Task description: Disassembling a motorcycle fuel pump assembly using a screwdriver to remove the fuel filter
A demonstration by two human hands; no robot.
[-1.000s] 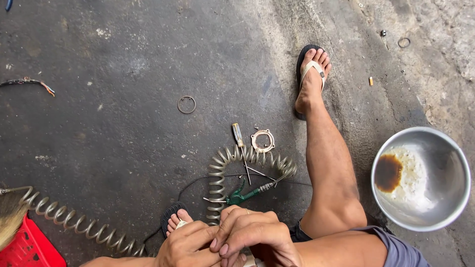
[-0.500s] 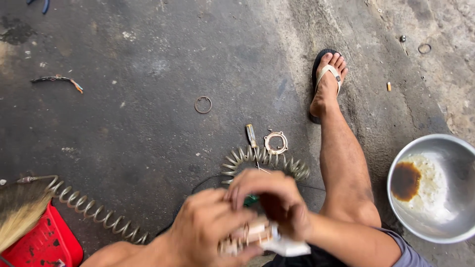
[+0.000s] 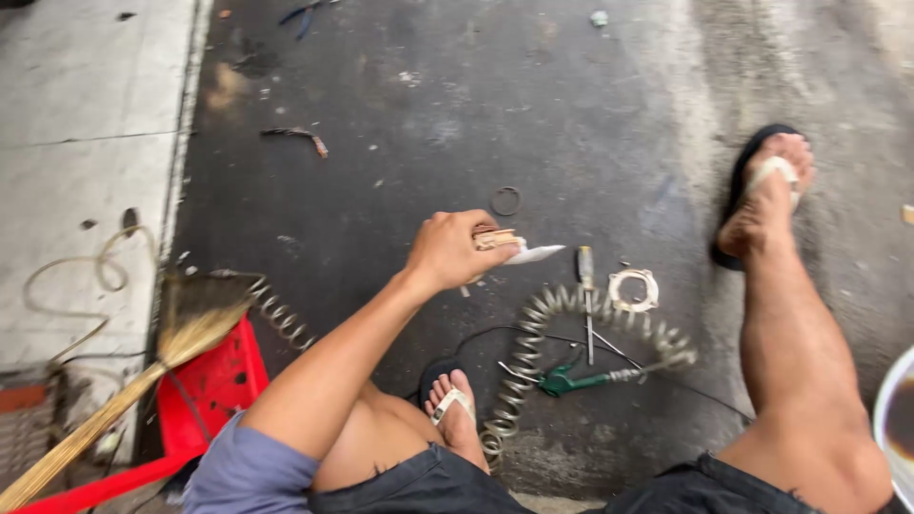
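- Left hand (image 3: 447, 252) is out over the floor, fingers curled tight around a small tan ridged part (image 3: 497, 239), with a pale flat strip (image 3: 535, 253) poking out past the fingertips.
- Right hand is out of view now; half a second ago both hands worked together low in the picture.
- Just beyond the fingertips: a screwdriver (image 3: 586, 286), a pale ring gasket (image 3: 634, 288) and a grey coiled hose (image 3: 562, 328).
- Underneath is dark, stained, gritty concrete (image 3: 400, 105).

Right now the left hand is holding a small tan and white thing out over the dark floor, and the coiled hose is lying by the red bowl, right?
Not quite. The head view shows the coiled hose lying by a green tool, not a red bowl. The left hand does hold the small tan and white thing over the dark floor.
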